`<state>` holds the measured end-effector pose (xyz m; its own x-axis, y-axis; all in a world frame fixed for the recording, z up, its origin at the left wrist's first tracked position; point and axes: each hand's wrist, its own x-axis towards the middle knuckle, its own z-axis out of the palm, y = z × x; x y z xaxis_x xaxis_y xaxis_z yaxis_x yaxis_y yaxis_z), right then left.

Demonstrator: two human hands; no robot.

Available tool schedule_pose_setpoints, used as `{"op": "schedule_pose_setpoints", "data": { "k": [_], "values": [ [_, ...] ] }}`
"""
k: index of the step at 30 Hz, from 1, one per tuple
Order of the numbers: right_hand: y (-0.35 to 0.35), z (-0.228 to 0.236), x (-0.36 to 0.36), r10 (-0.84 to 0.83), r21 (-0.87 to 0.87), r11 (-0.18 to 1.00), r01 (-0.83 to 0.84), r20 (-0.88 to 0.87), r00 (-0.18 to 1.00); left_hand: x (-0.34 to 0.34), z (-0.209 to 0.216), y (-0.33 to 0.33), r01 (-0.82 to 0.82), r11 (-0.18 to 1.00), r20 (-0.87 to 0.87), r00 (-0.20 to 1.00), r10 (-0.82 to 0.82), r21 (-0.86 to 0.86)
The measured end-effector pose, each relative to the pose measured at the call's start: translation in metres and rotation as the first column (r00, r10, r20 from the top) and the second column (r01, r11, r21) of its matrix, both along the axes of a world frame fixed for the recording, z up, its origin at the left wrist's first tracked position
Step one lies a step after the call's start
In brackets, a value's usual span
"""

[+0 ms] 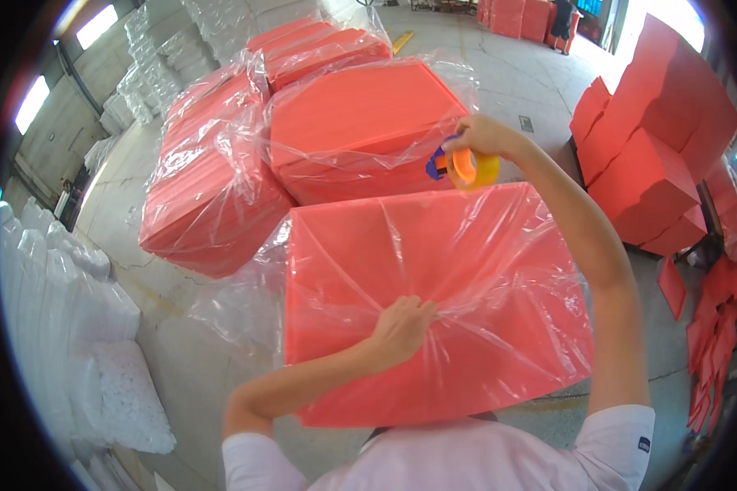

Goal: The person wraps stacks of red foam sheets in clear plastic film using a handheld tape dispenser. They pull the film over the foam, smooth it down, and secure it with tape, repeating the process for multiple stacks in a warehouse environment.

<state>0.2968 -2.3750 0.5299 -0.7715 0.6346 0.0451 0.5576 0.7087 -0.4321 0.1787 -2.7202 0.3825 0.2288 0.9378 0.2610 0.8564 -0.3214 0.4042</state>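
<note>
Bagged stack of red foam sheets (467, 270) lay directly before the person, long axis running left to right. Left hand (401, 327) sat on the stack's near top face, fingers closed tight on gathered clear plastic film (458, 315). Right hand (479, 135) was at the stack's far edge, curled around a tape dispenser (463, 166) with an orange-yellow roll. Dispenser lay beyond the gathered film, up and slightly right; right hand alone held it. More bagged red stacks (360, 123) lay beyond.

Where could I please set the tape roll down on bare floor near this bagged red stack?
Bare concrete floor lies left of the bagged red stack, between it and the white foam piles. More lies beyond, toward the doorway. Right is crowded: loose red foam blocks. Left hand pinches plastic; right hand holds the tape roll.
</note>
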Motion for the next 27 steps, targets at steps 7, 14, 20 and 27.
{"op": "schedule_pose_setpoints", "data": {
  "k": [7,14,20,27],
  "values": [
    [0.052,-0.065,-0.1,-0.326,0.09,0.944,0.317,0.125,0.937,-0.001,0.001,0.01,0.045,0.968,0.133,0.991,-0.012,-0.245],
    [0.016,-0.023,-0.137,-0.209,-0.369,0.784,0.5,0.602,0.771,-0.021,-0.006,0.014,-0.013,0.985,0.094,0.995,0.03,-0.169],
    [-0.081,-0.011,-0.045,-0.385,0.058,0.922,0.383,0.233,0.893,-0.007,-0.012,0.035,0.049,0.998,-0.03,0.998,-0.05,-0.034],
    [-0.506,-0.002,0.093,-0.515,0.057,0.844,0.534,-0.197,0.834,-0.031,-0.019,0.025,-0.054,0.998,-0.02,0.998,0.054,-0.023]
  ]
}}
